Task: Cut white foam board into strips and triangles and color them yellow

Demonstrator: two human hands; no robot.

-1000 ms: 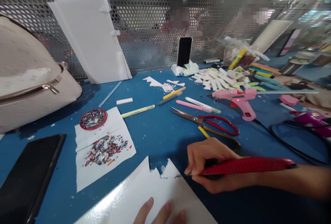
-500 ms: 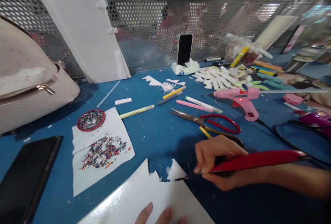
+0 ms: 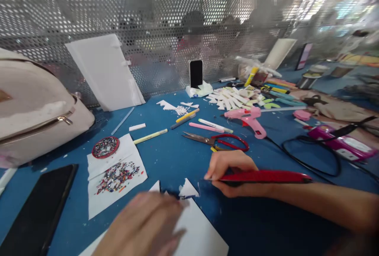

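Note:
My right hand [image 3: 232, 171] is closed around a red utility knife [image 3: 266, 177], its thin blade pointing left just above the blue table. At the lower middle lies a white board [image 3: 198, 230] with a jagged far edge. My left hand [image 3: 145, 222] reaches over that board, smeared by motion, and its fingertips are too blurred to read. A small torn-edged white piece [image 3: 188, 189] sits at the board's far edge, between my two hands. Part of the jagged edge is hidden behind my left hand.
Beyond my right hand lie red-handled scissors [image 3: 207, 139] and a pink glue gun [image 3: 247, 118] with a trailing cord. Beads lie on a paper sheet [image 3: 139, 169] at left, near a dark phone [image 3: 41, 208] and a pale bag [image 3: 38, 110]. White strips [image 3: 229, 96] are heaped farther back.
My left hand has moved forward over the board toward its jagged edge. The small white piece now appears apart from the board. The knife has lifted slightly away, and the view has shifted.

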